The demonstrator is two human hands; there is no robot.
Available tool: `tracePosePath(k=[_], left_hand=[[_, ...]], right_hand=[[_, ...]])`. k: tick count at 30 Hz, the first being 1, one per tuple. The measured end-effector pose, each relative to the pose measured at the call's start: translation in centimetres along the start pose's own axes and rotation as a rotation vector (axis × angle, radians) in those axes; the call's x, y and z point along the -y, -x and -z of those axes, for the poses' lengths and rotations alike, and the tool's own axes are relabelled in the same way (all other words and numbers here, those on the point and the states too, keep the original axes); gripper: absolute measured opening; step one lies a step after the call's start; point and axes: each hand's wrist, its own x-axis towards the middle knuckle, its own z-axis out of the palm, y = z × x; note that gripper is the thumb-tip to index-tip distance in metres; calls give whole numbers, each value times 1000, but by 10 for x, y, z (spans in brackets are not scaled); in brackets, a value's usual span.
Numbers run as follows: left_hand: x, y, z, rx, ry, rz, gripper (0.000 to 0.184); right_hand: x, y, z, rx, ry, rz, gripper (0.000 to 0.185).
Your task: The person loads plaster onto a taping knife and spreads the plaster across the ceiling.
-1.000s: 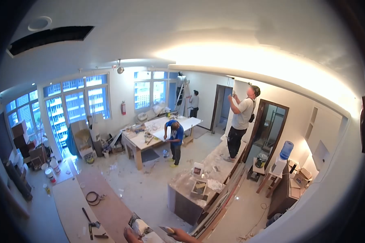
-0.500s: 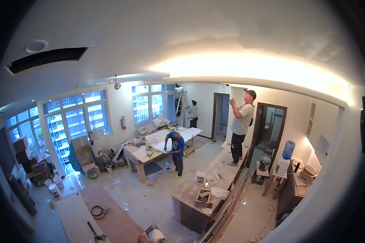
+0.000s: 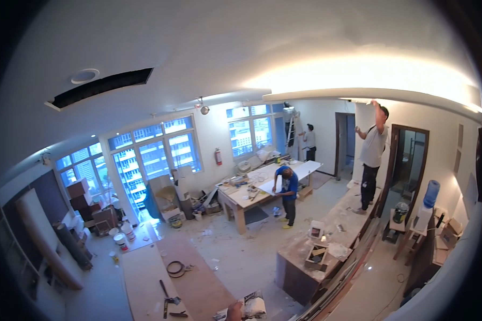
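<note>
At the bottom edge, partly cut off, my left hand [image 3: 234,311] appears with its fingers closed at the side of a flat plate carrying white paste-like material [image 3: 255,307]. How the fingers wrap under the plate is hidden. My right hand is outside the picture. Left of the plate, a long pale board [image 3: 139,278] bears a black-handled hammer-like tool [image 3: 166,291] and small dark tools. A coiled dark strap [image 3: 177,269] lies on the brownish sheet [image 3: 198,267] beside it.
A person in blue [image 3: 287,192] leans over a worktable [image 3: 235,199]. Another person [image 3: 371,155] stands on a long counter [image 3: 294,262], reaching to the ceiling ledge. Farther back, a person [image 3: 309,142] stands near a ladder [image 3: 292,134]. White buckets [image 3: 122,242] stand left.
My view has swung left, so the room sits farther right. The plate and my left hand moved right in the picture. The person on the counter now reaches higher toward the ledge.
</note>
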Motion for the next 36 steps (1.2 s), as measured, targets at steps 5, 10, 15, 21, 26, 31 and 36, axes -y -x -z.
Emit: tracePosePath(k=[5, 10, 15, 21, 26, 31, 36], left_hand=[[11, -16, 35, 37, 0, -5, 36], [-24, 12, 20, -108, -33, -36, 33], [-45, 28, 19, -205, -57, -72, 30], [-58, 41, 17, -267, -107, -114, 26], [-56, 37, 23, -298, -13, -47, 24], [-49, 29, 37, -253, 16, -11, 25], [-52, 35, 30, -216, 51, 13, 26]], right_hand=[[-12, -8, -19, 25, 5, -18, 49], [-27, -17, -38, 64, 20, -38, 50], [-39, -25, -50, 98, 47, -54, 50], [-49, -30, -64, 135, 76, -79, 51], [-57, -29, -73, 151, 95, -96, 51], [-61, -27, -80, 163, 98, -109, 51], [-69, -23, -89, 168, 99, -122, 52]])
